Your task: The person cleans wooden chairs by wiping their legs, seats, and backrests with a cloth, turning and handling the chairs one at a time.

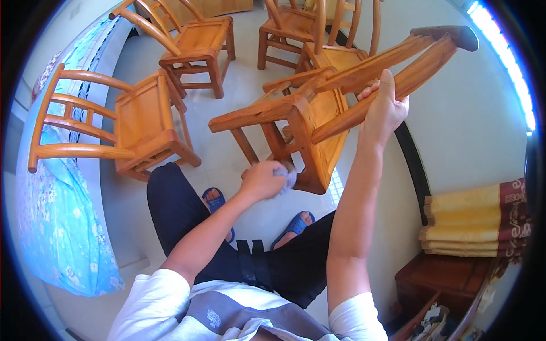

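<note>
In front of me a wooden chair (pixel 324 167) is tipped over, its legs pointing left and its backrest slanting up to the right. My right hand (pixel 385 113) is closed around one of the backrest posts. My left hand (pixel 263 181) is closed on a grey cloth (pixel 287 177), which is beside the lower edge of the tilted chair's seat frame. The cloth is slightly blurred. Whether it touches the wood I cannot tell.
An upright wooden chair (pixel 145 122) stands at my left, next to a bed with a blue flowered cover (pixel 62 216). Farther off are more chairs (pixel 199 40). On the right are a white wall (pixel 460 108), folded yellow and red fabric (pixel 463 221) and a dark red cabinet (pixel 443 275).
</note>
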Demonstrator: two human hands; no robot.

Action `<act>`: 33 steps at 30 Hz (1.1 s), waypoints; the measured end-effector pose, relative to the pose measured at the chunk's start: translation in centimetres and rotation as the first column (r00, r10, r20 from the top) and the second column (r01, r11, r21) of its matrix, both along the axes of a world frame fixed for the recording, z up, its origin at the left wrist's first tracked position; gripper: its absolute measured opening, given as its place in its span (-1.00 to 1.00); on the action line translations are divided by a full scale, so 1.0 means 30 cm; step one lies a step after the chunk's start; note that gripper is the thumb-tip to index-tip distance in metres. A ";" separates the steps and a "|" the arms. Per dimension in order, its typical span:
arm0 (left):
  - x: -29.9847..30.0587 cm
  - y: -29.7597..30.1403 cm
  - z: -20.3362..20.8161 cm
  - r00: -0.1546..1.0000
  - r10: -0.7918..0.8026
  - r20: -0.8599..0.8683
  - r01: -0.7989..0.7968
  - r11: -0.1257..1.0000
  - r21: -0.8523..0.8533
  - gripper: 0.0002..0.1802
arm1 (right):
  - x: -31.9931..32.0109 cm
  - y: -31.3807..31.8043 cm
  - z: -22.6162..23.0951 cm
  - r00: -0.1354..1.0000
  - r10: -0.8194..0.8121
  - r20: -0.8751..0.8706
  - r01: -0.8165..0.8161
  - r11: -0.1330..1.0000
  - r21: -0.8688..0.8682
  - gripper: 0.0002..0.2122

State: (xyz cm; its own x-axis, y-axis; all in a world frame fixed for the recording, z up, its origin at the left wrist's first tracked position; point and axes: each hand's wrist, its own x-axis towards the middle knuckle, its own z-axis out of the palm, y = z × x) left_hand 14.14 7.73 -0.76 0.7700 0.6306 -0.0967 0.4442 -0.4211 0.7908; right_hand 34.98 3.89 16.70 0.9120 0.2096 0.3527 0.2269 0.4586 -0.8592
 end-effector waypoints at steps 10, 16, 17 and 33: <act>0.061 -0.120 -0.071 0.896 0.122 0.427 -0.195 0.972 0.134 -0.46 | -0.007 0.014 -0.016 0.999 -0.017 0.034 0.016 1.000 0.024 -0.77; 0.071 -0.108 -0.044 0.474 0.586 0.657 -0.268 0.807 -0.526 -0.65 | -0.009 0.020 -0.015 0.999 -0.015 0.041 0.014 1.000 0.021 -0.78; 0.087 -0.100 -0.035 0.476 0.586 0.656 -0.266 0.807 -0.528 -0.65 | -0.009 0.018 -0.014 0.999 -0.022 0.046 0.022 1.000 0.017 -0.78; 0.083 -0.141 -0.079 0.859 0.258 0.442 -0.375 0.905 0.200 -0.51 | -0.026 0.038 -0.016 1.000 0.003 0.028 -0.004 1.000 0.026 -0.78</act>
